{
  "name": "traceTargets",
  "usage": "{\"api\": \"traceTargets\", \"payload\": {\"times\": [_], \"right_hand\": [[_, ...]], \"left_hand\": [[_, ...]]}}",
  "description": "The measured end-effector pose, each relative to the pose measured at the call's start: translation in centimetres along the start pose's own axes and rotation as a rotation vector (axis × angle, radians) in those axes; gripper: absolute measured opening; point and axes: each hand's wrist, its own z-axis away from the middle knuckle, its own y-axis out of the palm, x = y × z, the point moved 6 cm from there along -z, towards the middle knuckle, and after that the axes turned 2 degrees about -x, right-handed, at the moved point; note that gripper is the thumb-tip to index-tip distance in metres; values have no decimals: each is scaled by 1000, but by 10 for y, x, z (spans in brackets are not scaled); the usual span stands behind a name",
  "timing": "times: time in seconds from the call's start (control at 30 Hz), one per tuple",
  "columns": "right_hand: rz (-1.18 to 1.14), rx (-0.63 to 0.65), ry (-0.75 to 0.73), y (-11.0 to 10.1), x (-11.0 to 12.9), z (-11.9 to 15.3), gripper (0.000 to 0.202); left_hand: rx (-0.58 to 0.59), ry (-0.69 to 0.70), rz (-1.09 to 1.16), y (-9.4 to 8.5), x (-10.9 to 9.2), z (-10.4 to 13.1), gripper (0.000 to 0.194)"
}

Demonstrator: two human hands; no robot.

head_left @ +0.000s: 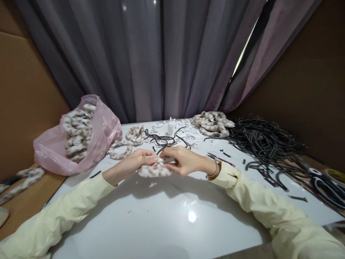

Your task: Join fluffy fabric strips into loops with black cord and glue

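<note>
Nearest the camera, pale sleeves reach in from both lower corners! At frame centre, the left hand and right hand pinch the fluffy strip between thumbs and fingers, nearly closed. Pink bag at left, black cords at right, scissors just beside the right wrist.

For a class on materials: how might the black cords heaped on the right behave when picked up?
The black cords would probably bend, since many lie curved. Lifting one may drag others, as they overlap in a tangle.
</note>
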Motion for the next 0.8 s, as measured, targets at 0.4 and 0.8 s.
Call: {"api": "traceTargets", "payload": {"times": [0.4, 0.8], "right_hand": [[283, -165, -104, 6, 0, 3, 19], [634, -414, -394, 15, 22, 9, 25]], "left_hand": [[-23, -115, 306, -1, 10, 0, 26], [-19, -154, 421, -1, 20, -4, 21]]}}
